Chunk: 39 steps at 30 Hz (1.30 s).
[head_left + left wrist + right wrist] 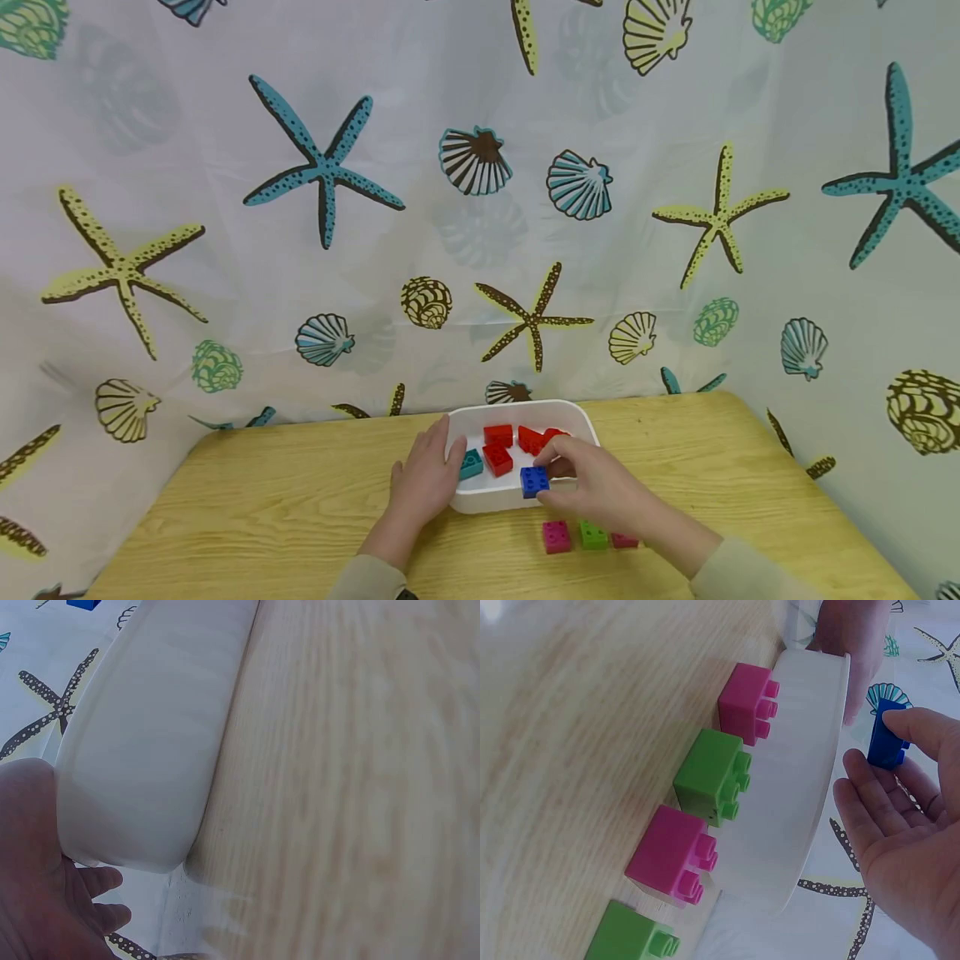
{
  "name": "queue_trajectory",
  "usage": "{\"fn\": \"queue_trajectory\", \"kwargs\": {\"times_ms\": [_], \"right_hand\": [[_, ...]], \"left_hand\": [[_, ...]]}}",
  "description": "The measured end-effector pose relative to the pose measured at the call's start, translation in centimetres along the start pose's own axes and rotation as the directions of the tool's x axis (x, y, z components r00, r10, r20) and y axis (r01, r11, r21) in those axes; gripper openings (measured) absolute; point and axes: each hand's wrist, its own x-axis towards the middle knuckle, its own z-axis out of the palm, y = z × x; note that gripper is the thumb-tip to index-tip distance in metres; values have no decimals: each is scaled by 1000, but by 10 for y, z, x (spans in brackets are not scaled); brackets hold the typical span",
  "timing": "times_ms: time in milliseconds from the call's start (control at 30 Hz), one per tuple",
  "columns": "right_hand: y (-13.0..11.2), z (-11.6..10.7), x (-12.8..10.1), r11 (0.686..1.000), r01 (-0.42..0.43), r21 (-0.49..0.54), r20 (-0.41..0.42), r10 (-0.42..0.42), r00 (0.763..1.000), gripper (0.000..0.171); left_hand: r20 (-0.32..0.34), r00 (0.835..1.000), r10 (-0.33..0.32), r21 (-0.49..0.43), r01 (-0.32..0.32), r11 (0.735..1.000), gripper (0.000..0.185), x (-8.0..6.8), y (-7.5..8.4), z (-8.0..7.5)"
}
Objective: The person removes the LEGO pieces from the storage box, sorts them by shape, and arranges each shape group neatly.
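Note:
My right hand [600, 486] pinches a blue toy brick [534, 482] between thumb and fingers, above the near side of a white tub [487, 502]. In the right wrist view the same blue brick [887, 735] is up off the table, level with the tub's rim. My left hand [429, 475] rests against the tub's left end, thumb at the rim and fingers along the outer wall. Inside the tub lie a teal brick [471, 464] and several red bricks [498, 459].
In front of the tub stands a row of bricks: a pink brick [748, 705], a green brick [711, 776], a second pink brick [669, 851] and another green brick [626, 934]. A wooden table [300, 483] bears everything. Behind it hangs a cloth [420, 250] printed with shells and starfish.

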Motion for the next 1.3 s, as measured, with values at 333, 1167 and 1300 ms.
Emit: {"fn": "queue_trajectory", "kwargs": {"times_ms": [333,1167,1300], "right_hand": [[-5,7,-14,999,4,-49,-4,-4,1000,26],[-10,35,-13,964,-17,-266,64,35,997,22],[-9,42,-8,951,5,-308,90,24,996,20]], "left_hand": [[3,1000,-1,0,1,1000,70,0,0,-1],[30,1000,-2,20,2,1000,71,3,1,-1],[25,1000,-9,17,8,1000,71,2,1,-1]]}}
